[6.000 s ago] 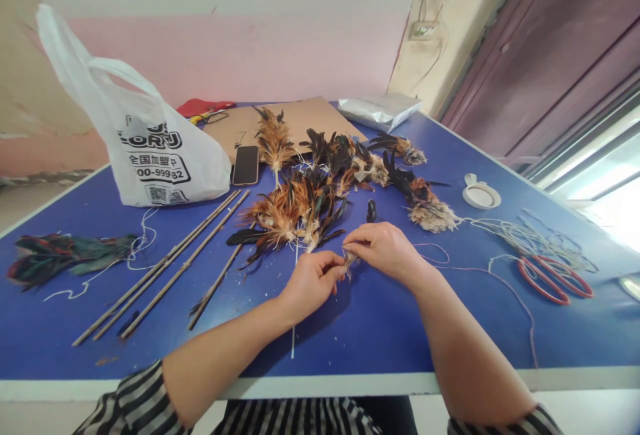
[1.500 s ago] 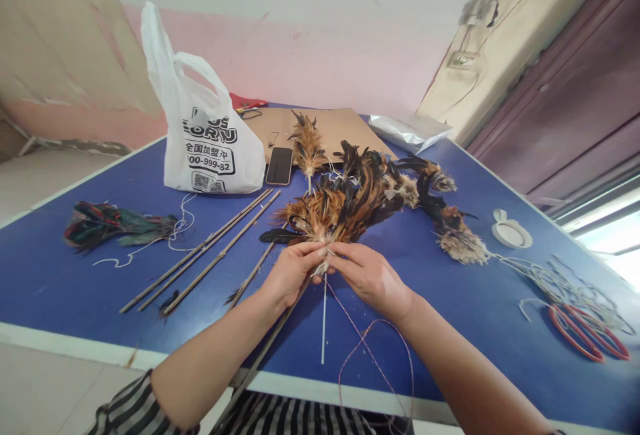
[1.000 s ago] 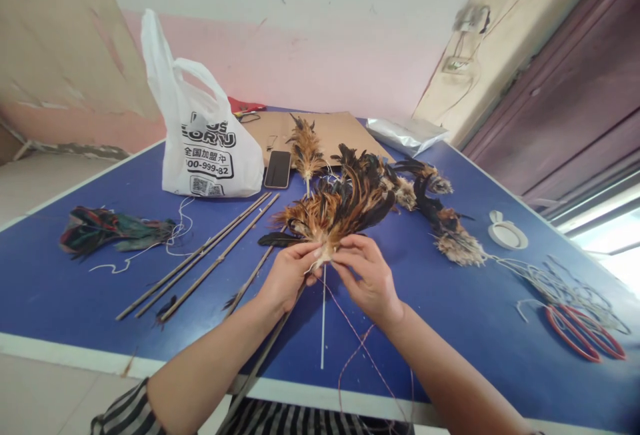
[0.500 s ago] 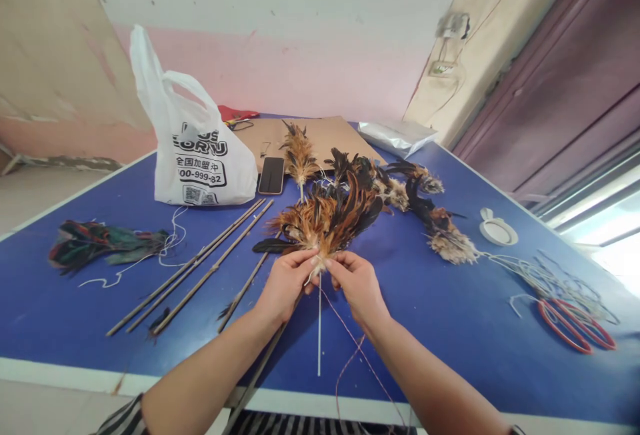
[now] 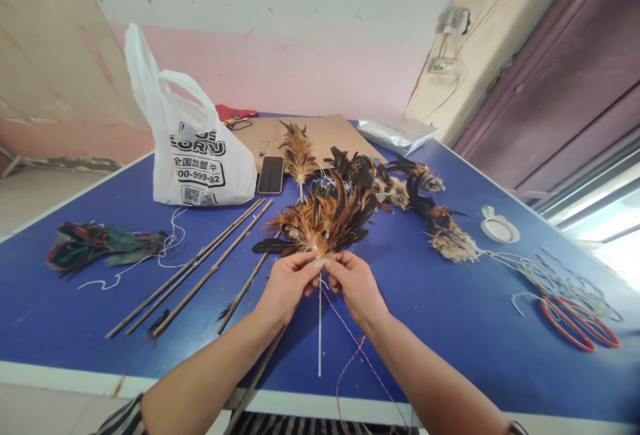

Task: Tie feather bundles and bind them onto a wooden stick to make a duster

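My left hand (image 5: pixel 289 283) and my right hand (image 5: pixel 354 283) meet in the middle, thumbs and fingers pinched on the quill base of a bunch of brown and black feathers (image 5: pixel 327 218). The feathers fan out away from me above my fingertips. A thin white stick (image 5: pixel 320 335) points down toward me from the bunch, between the hands. A reddish thread (image 5: pixel 345 325) runs from beneath my fingers to the table's near edge. My fingers hide the spot where stick, thread and quills come together.
Left lie bamboo sticks (image 5: pixel 200 275), a dark green feather bundle (image 5: pixel 103 246) and a white plastic bag (image 5: pixel 200 155). Behind are a phone (image 5: pixel 271 175) and cardboard (image 5: pixel 330 131). To the right are more feather bundles (image 5: pixel 447 238), string (image 5: pixel 540 271), red-handled scissors (image 5: pixel 567 325) and a white round holder (image 5: pixel 499 227).
My thumbs have come closer together over the base of the feathers, covering more of it. The feather bunch and stick stay nearly in place.
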A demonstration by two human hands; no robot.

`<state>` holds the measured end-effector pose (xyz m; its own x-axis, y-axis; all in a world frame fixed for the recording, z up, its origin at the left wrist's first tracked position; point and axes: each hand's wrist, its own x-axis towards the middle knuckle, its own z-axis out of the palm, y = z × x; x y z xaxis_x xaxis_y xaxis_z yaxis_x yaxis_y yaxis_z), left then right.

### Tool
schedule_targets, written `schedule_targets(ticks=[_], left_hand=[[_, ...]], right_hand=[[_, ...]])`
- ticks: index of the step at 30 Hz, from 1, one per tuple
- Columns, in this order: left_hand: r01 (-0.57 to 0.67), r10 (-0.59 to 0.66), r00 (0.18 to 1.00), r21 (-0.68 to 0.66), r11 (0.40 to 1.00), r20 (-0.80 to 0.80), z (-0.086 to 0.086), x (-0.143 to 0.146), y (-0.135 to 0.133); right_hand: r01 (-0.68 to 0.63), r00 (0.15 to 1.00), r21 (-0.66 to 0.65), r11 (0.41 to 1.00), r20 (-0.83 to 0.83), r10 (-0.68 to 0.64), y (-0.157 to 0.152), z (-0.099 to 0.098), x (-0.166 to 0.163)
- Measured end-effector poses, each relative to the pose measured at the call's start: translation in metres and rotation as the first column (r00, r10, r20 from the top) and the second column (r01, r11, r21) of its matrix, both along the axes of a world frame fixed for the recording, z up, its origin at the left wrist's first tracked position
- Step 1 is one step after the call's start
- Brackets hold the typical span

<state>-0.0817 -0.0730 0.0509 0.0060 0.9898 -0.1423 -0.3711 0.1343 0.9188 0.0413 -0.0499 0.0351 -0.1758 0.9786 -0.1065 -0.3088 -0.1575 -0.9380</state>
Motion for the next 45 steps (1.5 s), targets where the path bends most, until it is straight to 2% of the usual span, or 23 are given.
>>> schedule_targets(ticks=[3,4,6,9,11,14,16,19,21,24,25,27,30,32,34,38,41,43,45], left_hand=[[-0.002,0.002,0.998,-0.016,1.0,0.056,0.003,-0.002,0.0],[-0.003,0.006,0.997,-0.028,1.0,0.072,0.004,-0.003,0.001],[0.0,0.005,0.995,-0.047,0.999,0.102,0.006,-0.004,0.001],[0.021,-0.015,0.991,-0.047,0.999,0.132,0.008,-0.006,0.002],[0.012,-0.007,0.991,-0.04,0.999,0.134,0.008,-0.008,0.002],[-0.025,0.029,0.995,-0.041,0.999,0.092,0.009,-0.013,0.0],[-0.025,0.027,0.999,-0.039,0.999,0.044,0.01,-0.017,-0.003],[-0.005,0.005,1.0,-0.037,0.999,-0.013,0.013,-0.021,-0.007],[0.002,-0.003,0.999,-0.029,1.0,-0.043,0.016,-0.021,-0.009],[-0.021,0.021,0.99,0.007,1.0,-0.139,0.019,-0.016,-0.01],[-0.03,0.034,0.981,0.026,0.999,-0.193,0.019,-0.014,-0.01],[-0.033,0.061,0.941,0.089,0.995,-0.333,0.017,-0.01,-0.011],[0.049,0.16,0.788,0.32,0.946,-0.594,0.014,-0.006,-0.015],[0.171,0.273,0.644,0.482,0.859,-0.715,0.013,-0.007,-0.02],[0.317,0.343,0.509,0.543,0.778,-0.789,0.013,-0.01,-0.026],[0.585,0.396,0.202,0.435,0.685,-0.896,0.017,-0.014,-0.04],[0.715,0.454,-0.013,0.309,0.627,-0.891,0.022,-0.018,-0.047],[0.764,0.499,-0.106,0.251,0.595,-0.86,0.027,-0.022,-0.05],[0.796,0.553,-0.158,0.226,0.562,-0.818,0.033,-0.025,-0.051]], right_hand=[[-0.016,0.997,-0.009,1.0,-0.078,0.016,-0.002,-0.003,0.002],[-0.053,0.994,-0.006,0.999,-0.096,0.052,-0.003,-0.003,0.003],[-0.211,0.971,0.005,0.977,-0.113,0.211,-0.005,-0.004,0.005],[-0.503,0.861,-0.011,0.864,-0.095,0.499,-0.003,-0.005,0.009],[-0.562,0.827,-0.078,0.824,-0.056,0.559,0.0,-0.008,0.013],[-0.457,0.885,-0.147,0.877,0.025,0.465,0.003,-0.009,0.019],[-0.409,0.907,-0.127,0.904,0.055,0.418,0.004,-0.007,0.025],[-0.408,0.908,-0.078,0.91,0.071,0.413,0.003,0.0,0.033],[-0.382,0.914,-0.036,0.924,0.137,0.383,0.0,0.005,0.037],[-0.33,0.888,0.16,0.93,0.388,0.248,-0.008,0.015,0.039],[-0.334,0.863,0.256,0.907,0.471,0.185,-0.012,0.019,0.039],[-0.388,0.803,0.428,0.816,0.591,0.072,-0.021,0.028,0.037],[-0.481,0.721,0.537,0.693,0.692,-0.036,-0.029,0.04,0.038],[-0.524,0.666,0.545,0.654,0.742,-0.085,-0.028,0.046,0.041],[-0.563,0.613,0.531,0.633,0.782,-0.11,-0.025,0.052,0.045],[-0.65,0.494,0.462,0.603,0.86,-0.127,-0.017,0.063,0.046],[-0.723,0.382,0.385,0.574,0.915,-0.131,-0.011,0.071,0.042],[-0.752,0.36,0.36,0.553,0.926,-0.113,-0.005,0.073,0.04],[-0.762,0.386,0.349,0.545,0.921,-0.05,0.003,0.074,0.04]])
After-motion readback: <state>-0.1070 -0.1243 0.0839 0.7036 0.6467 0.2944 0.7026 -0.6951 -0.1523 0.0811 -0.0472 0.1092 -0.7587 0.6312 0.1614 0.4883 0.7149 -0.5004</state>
